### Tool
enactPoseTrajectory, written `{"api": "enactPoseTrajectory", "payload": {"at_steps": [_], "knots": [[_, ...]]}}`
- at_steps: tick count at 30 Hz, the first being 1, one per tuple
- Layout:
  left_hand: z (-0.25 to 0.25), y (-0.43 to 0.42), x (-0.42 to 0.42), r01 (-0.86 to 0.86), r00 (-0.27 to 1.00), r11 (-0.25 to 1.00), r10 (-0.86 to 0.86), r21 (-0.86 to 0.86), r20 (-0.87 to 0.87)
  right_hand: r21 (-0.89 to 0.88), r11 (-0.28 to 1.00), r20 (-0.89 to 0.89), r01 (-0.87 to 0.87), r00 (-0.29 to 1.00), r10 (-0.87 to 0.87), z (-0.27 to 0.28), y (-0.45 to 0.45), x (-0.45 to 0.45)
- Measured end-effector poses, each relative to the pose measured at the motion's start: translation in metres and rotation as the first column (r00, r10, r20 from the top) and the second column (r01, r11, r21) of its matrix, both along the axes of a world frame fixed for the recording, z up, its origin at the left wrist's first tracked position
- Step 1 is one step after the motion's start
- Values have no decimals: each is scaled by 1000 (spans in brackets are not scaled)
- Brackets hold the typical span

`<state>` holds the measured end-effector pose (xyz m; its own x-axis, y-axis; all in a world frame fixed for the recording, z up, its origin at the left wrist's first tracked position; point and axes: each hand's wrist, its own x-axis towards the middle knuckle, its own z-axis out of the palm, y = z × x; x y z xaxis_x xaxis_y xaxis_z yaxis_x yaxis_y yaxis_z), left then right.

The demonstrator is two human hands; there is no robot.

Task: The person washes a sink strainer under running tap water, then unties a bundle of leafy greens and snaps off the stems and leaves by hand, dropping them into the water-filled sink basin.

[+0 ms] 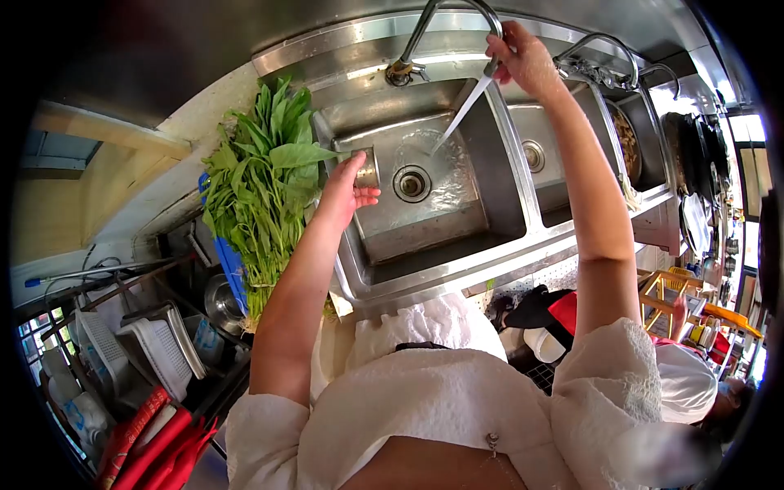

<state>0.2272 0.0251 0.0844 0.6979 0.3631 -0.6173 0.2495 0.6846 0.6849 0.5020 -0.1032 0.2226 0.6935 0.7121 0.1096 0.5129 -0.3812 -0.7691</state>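
Observation:
My left hand (pixel 347 192) is closed on a small shiny metal cylinder, like a cup or strainer (pixel 369 169), over the left side of the steel sink (pixel 506 155). Up at the back, my right hand (pixel 520 59) grips the end of the curved faucet (pixel 425 23). A stream of water (pixel 465 114) runs from the spout into the left basin and spreads over its floor. The round drain (pixel 412 184) shows there, uncovered, with shallow water around it. Beside my left forearm lies a big bundle of leafy greens (pixel 273 163).
A blue tray edge (pixel 231 273) shows under the greens. More basins and faucets (pixel 608 39) continue to the right. White plastic baskets (pixel 159 355) and red bags (pixel 151 441) stand lower left. Another person (pixel 690 380) is at the lower right, near a wooden stool (pixel 665 290).

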Motion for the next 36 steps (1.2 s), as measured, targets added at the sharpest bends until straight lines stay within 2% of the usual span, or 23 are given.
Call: {"api": "enactPoseTrajectory", "payload": {"at_steps": [2,3,8,10,12,14,15,19,20,22,24,28,31,32,34,36], "knots": [[-1,-1,-1,23,999,1000,-23,1,-24,49,998,60,-34,998,31,4,5,11],[-3,-2,-1,23,999,1000,-23,0,-25,7,1000,48,-16,999,15,4,7,22],[-15,-6,-6,46,999,998,-47,-32,-4,25,999,65,24,998,-25,9,13,42],[-13,-9,-8,31,999,999,-32,-27,-19,-35,999,47,4,999,-2,13,10,37],[-12,-11,-10,15,999,1000,-16,-22,-29,-3,999,47,-37,998,37,4,0,37],[-10,-12,-13,21,1000,999,-21,-36,-16,-39,988,184,-150,971,155,-1,-15,22],[-10,-13,-15,12,1000,999,-13,-38,-18,-43,982,83,-183,979,186,-3,-20,13],[-15,-10,-24,-8,999,999,7,-38,-31,172,984,-237,-48,967,88,-13,-8,-48],[-18,-9,-26,-24,999,999,23,-24,-42,233,972,-217,-42,972,94,-21,2,-54],[-18,-5,-29,-37,999,999,35,-34,-41,143,986,-120,-91,987,108,-21,22,-72],[-19,-3,-30,-46,998,998,44,-44,-37,217,973,-216,-84,967,132,-15,42,-101],[-18,0,-30,-74,997,997,73,-35,-29,213,975,-201,-55,975,99,-7,59,-122],[-16,-1,-34,-90,996,995,89,-40,-23,300,952,-363,-66,915,178,-25,43,-103],[-14,-3,-36,-98,995,994,97,-43,-15,353,935,-439,36,889,131,-25,36,-102],[-13,-4,-39,-113,993,993,112,-30,-23,383,881,-663,277,747,54,-44,28,-99],[-12,-4,-43,-127,991,992,126,-18,-43,250,901,-696,354,712,-86,-84,40,-95]]}}
